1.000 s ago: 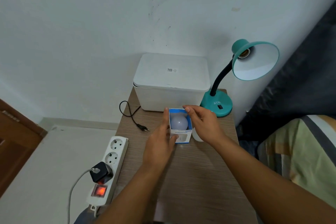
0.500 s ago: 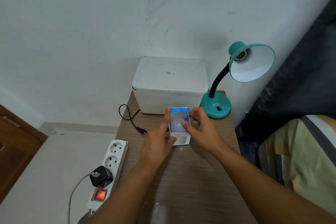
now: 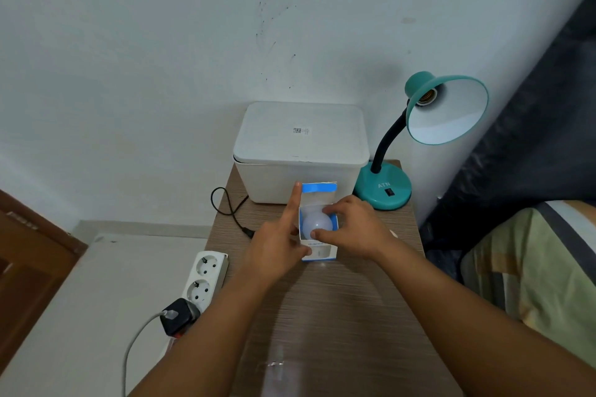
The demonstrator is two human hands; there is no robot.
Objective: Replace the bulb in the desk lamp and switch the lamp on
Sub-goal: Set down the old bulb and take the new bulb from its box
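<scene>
Since 0.5 s ago: right hand (image 3: 354, 229) has gone from the box rim onto the bulb (image 3: 316, 223); thumb and fingers (image 3: 329, 210) now pinch its dome. Bulb sits inside the open blue-and-white box (image 3: 319, 251), top flap raised. Left hand (image 3: 277, 248) grips the box's left side, index finger straight up along the flap. Box stands on the table (image 3: 338, 316), just in front of white lidded bin (image 3: 301, 145). Teal desk lamp (image 3: 383, 187) at back right, socket bare.
</scene>
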